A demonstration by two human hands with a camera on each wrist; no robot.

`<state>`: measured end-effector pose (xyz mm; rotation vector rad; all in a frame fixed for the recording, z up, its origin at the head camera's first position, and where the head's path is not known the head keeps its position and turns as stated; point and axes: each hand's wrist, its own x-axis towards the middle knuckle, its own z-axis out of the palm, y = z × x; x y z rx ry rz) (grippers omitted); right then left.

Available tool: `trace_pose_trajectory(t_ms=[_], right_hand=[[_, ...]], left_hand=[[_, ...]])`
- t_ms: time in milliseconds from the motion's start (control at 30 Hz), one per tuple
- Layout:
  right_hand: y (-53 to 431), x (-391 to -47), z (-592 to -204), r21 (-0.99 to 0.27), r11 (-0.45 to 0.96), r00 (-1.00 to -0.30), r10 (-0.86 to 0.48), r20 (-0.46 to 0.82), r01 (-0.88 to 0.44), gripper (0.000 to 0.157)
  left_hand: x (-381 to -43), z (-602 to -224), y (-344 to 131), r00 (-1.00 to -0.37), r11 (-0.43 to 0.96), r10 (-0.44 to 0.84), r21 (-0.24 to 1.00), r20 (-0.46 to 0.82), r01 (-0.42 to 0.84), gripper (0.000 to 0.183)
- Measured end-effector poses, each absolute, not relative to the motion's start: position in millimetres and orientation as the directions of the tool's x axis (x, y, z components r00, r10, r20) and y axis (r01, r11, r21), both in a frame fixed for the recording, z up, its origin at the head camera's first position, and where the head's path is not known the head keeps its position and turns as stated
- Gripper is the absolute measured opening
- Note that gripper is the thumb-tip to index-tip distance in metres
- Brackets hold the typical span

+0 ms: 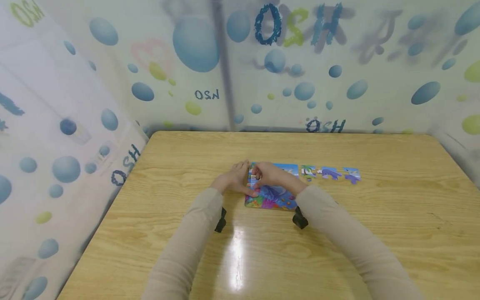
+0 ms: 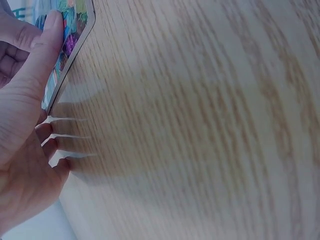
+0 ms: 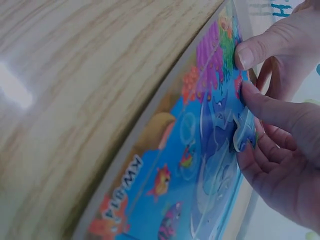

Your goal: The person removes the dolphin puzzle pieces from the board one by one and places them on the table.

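A colourful sea-themed jigsaw board point(image 1: 277, 203) lies flat on the table. My left hand point(image 1: 238, 179) rests along its left edge, thumb pressing on the picture and the other fingers beside the edge, as the left wrist view point(image 2: 30, 125) shows. Over the board's left part, my right hand point(image 1: 271, 174) pinches a small blue-and-white puzzle piece point(image 3: 244, 130) between thumb and fingers, just at the board's surface. Part of the picture is hidden under both hands. To the board's right lie three loose pieces: a palm-tree piece point(image 1: 308, 171), a purple dolphin piece point(image 1: 330, 173) and another dolphin piece point(image 1: 352, 175).
The wooden table point(image 1: 150, 250) spreads around the board, its back edge against a wall covering point(image 1: 255, 83) with blue and green dots. Dark wrist-camera mounts point(image 1: 300, 218) sit under both forearms, close to the table.
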<state>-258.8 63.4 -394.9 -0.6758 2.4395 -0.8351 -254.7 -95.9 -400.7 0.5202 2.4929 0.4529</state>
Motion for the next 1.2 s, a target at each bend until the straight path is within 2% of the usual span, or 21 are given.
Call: trace_pose_trajectory(t_ms=[367,800,1200], right_hand=[[79.4,-257.5,-393.5,-0.732,0.604,-0.722,-0.653,-0.228,-0.315,0.039],[90.1,-255.0,-399.1,-0.756,0.577,-0.728,-0.655,-0.202,-0.309,0.037],[135.8,-254.9,-396.9,-0.784,0.589,-0.816,-0.541,-0.203,-0.195,0.029]], left_hand=[[-255.1,-400.2,-93.7,-0.778,0.882,0.443,0.372,-0.445,0.289,0.113],[-253.2,-400.7,-94.8,-0.78,0.878,0.444,0.388,-0.441,0.281,0.112],[-254.5,-402.8,-95.4,-0.787,0.871,0.449,0.402,-0.422,0.281,0.114]])
